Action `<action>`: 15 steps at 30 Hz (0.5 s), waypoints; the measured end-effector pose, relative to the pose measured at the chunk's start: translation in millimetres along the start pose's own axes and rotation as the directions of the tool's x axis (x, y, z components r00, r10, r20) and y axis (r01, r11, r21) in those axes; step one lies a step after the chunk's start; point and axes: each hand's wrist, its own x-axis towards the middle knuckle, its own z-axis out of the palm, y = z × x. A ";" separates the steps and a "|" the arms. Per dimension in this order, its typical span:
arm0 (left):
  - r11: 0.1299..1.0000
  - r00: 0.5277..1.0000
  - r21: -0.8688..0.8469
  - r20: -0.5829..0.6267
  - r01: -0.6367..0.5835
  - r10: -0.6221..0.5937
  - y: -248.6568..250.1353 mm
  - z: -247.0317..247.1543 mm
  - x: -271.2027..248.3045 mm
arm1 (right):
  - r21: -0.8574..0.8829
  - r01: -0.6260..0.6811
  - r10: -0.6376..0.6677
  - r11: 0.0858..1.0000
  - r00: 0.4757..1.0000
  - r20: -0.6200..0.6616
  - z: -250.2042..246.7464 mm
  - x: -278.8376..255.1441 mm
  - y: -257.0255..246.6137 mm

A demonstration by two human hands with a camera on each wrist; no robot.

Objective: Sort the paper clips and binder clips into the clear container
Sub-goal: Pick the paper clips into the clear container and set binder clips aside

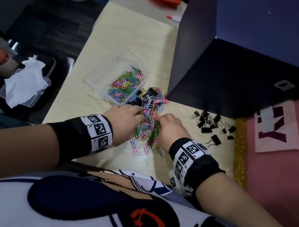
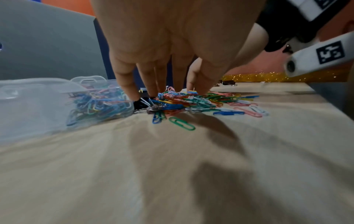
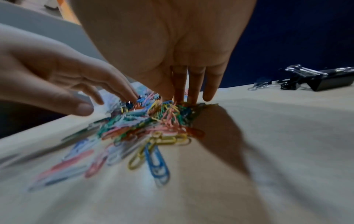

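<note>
bench [image 1: 129, 33] pale wood | dark box [image 1: 229, 57] at far right | clear container [image 1: 117, 82] half full of paper clips, touching the pile | loose clip pile [image 1: 150, 125] between both hands | black binder clips [image 1: 212, 123] grouped right of pile | left hand [image 1: 125, 117] fingers [image 2: 124, 78] straight, tips in pile | right hand [image 1: 169, 129] fingers [image 3: 195, 84] straight, tips on pile

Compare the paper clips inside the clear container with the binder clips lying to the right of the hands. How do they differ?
The paper clips are thin, many-coloured wire loops; the binder clips are chunky, black, with silver handles. The paper clips sit piled in the clear container; the binder clips lie scattered on the table. Neither group is being touched.
</note>
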 end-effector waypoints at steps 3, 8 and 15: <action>0.999 0.999 0.021 0.011 -0.048 0.048 0.7 0.4 -2.3 | 0.056 -0.135 0.140 0.989 0.986 -0.086 -5.6 -3.3 1.3; 1.000 0.991 -0.002 0.133 -0.022 0.022 7.9 10.7 1.0 | -0.006 -0.400 0.398 0.916 0.909 0.123 0.2 -15.1 -1.2; 0.998 0.992 -0.047 0.124 0.033 -0.027 10.4 6.0 15.3 | 0.095 -0.203 0.205 0.975 0.979 -0.006 22.1 -10.4 -23.7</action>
